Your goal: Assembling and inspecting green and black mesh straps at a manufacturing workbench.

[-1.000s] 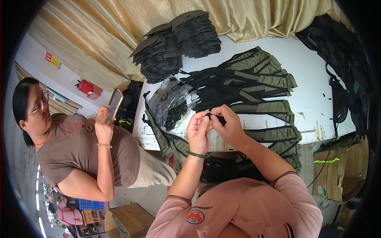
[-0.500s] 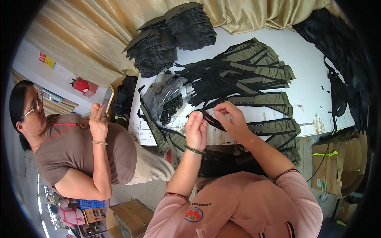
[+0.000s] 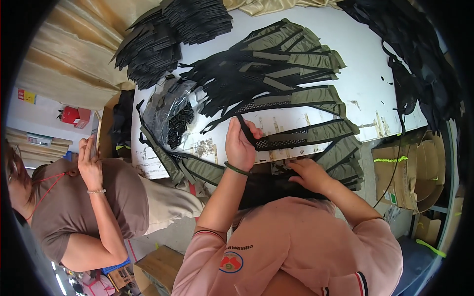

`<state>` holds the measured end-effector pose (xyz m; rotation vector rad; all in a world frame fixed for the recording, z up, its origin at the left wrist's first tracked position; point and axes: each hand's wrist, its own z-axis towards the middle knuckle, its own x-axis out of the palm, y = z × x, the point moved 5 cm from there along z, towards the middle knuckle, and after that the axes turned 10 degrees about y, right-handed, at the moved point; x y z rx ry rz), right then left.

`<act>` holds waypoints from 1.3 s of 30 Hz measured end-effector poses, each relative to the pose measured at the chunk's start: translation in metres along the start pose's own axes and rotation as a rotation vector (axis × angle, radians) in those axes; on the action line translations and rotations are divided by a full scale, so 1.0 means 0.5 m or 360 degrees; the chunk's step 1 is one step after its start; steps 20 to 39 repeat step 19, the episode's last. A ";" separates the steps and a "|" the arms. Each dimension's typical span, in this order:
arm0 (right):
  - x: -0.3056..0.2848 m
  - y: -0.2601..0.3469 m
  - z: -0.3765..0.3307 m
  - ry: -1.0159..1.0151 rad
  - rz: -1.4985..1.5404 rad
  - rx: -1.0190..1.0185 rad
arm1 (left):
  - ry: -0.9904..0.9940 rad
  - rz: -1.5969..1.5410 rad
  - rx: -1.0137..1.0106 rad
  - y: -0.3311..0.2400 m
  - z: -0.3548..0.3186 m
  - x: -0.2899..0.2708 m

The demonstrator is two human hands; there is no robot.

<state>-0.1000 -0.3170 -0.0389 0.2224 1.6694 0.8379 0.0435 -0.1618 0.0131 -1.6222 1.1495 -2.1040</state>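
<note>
My left hand (image 3: pixel 240 146), wearing a dark bangle, is closed on the black webbing end of a backpack shoulder strap (image 3: pixel 318 130). This strap has a black mesh part and an olive green part, and stretches right across the table's front edge. My right hand (image 3: pixel 310 175) is empty, its fingers apart, over the black fabric (image 3: pixel 276 189) at my lap, just below the table edge. A clear plastic bag (image 3: pixel 165 106) holding small black buckles (image 3: pixel 180 123) lies left of my left hand. Beyond it, similar straps (image 3: pixel 276 66) are fanned in an overlapping pile.
Stacks of black flat pieces (image 3: pixel 153 47) stand at the far left of the white table (image 3: pixel 363 64). Dark fabric (image 3: pixel 414 59) hangs over its right side, above a cardboard box (image 3: pixel 395 172). At left, a person (image 3: pixel 98 207) holds a phone-like device (image 3: pixel 98 130).
My right hand has left the strap end and moved down toward my lap. My left hand still grips the webbing. The view has shifted, moving the table up and left.
</note>
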 end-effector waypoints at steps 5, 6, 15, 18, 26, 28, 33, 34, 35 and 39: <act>0.055 -0.006 -0.022 0.0255 -0.0219 0.0237 | 0.0006 -0.0082 0.0206 0.005 0.022 -0.012; 0.074 -0.005 -0.025 0.0279 -0.0369 0.0224 | 0.0012 -0.0067 0.0273 0.002 0.024 -0.011; 0.125 0.043 -0.031 0.0444 -0.0506 0.0238 | -0.0223 0.0640 0.0504 0.052 -0.009 -0.020; 0.129 0.050 -0.030 0.0484 -0.0489 0.0273 | -0.0213 0.0827 0.0463 0.064 -0.022 -0.033; 0.128 0.051 -0.030 0.0508 -0.0483 0.0293 | -0.0220 0.0819 0.0411 0.064 -0.022 -0.039; 0.128 0.051 -0.030 0.0508 -0.0483 0.0293 | -0.0220 0.0819 0.0411 0.064 -0.022 -0.039; 0.128 0.051 -0.030 0.0508 -0.0483 0.0293 | -0.0220 0.0819 0.0411 0.064 -0.022 -0.039; 0.128 0.051 -0.030 0.0508 -0.0483 0.0293 | -0.0220 0.0819 0.0411 0.064 -0.022 -0.039; 0.128 0.051 -0.030 0.0508 -0.0483 0.0293 | -0.0220 0.0819 0.0411 0.064 -0.022 -0.039; 0.128 0.051 -0.030 0.0508 -0.0483 0.0293 | -0.0220 0.0819 0.0411 0.064 -0.022 -0.039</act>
